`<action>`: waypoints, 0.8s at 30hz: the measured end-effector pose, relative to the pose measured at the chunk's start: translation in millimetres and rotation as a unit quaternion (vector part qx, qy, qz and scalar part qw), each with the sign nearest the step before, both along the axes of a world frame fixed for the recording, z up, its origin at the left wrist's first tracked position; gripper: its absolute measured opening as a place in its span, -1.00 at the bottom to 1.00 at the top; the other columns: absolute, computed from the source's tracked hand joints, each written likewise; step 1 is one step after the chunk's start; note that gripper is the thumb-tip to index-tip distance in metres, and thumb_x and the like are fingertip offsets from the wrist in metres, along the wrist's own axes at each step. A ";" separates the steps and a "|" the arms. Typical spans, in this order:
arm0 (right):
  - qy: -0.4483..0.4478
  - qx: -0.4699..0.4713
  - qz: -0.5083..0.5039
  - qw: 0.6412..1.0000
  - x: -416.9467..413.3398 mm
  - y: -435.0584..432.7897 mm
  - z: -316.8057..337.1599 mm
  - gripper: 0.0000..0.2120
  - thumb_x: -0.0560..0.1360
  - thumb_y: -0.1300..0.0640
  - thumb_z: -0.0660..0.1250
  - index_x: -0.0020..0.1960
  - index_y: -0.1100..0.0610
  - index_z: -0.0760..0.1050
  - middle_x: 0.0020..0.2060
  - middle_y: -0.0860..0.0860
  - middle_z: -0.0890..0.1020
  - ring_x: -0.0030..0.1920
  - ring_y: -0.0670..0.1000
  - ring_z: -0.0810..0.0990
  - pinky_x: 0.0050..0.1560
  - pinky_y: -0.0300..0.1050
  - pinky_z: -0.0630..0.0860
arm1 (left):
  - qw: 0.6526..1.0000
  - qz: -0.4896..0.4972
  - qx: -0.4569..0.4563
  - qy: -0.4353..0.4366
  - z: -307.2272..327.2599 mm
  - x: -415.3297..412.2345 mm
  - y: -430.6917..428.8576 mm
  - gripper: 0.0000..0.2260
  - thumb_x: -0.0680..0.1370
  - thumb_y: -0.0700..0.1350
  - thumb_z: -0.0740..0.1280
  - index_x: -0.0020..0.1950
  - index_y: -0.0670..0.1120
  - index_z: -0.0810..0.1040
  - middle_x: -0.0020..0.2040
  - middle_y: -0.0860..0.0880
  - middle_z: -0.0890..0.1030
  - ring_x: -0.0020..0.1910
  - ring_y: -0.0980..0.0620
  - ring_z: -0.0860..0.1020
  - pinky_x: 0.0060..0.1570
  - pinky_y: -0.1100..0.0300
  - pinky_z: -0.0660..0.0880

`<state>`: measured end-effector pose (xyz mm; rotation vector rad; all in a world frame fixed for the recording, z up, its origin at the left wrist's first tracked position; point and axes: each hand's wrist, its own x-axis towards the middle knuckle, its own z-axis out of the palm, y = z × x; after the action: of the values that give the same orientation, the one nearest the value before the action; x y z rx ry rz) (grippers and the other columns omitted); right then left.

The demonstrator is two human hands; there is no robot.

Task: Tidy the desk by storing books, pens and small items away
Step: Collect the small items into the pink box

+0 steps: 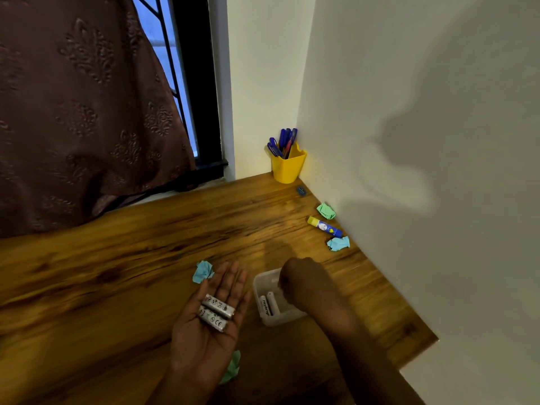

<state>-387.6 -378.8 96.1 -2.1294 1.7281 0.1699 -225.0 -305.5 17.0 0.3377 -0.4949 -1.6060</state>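
Note:
My left hand [201,343] lies palm up and flat over the wooden desk [140,244], with two silver batteries [217,312] resting on the palm. To its right, my right hand [304,283] hangs knuckles-up over a small clear plastic box [280,320], fingers curled down into it and hidden. Two more batteries [267,306] lie inside the box. A yellow cup [287,168] with several blue pens [285,141] stands in the far corner.
A blue-and-yellow glue stick [325,227] lies by the right wall between two crumpled paper balls [325,211], [338,243]. A small blue sharpener [301,190] sits near the cup. More crumpled paper [203,271] lies beyond my left fingers and under my left wrist [233,368].

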 end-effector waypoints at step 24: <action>0.018 -0.057 0.036 0.998 -6.4 11.7 29.5 -0.74 0.49 0.04 0.33 0.15 0.11 0.50 0.03 0.03 0.60 0.03 -0.01 0.56 -0.04 -0.18 0.44 | 0.999 -0.008 0.038 0.038 13.5 -13.6 7.0 -0.37 0.60 0.28 -0.15 0.50 -0.09 -0.18 0.54 -0.06 -0.14 0.53 0.00 -0.20 0.46 0.08 -0.37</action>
<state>-393.9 -367.2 125.6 -2.2864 1.7197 0.1338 -238.6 -298.5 30.5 0.3287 -0.3791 -1.6500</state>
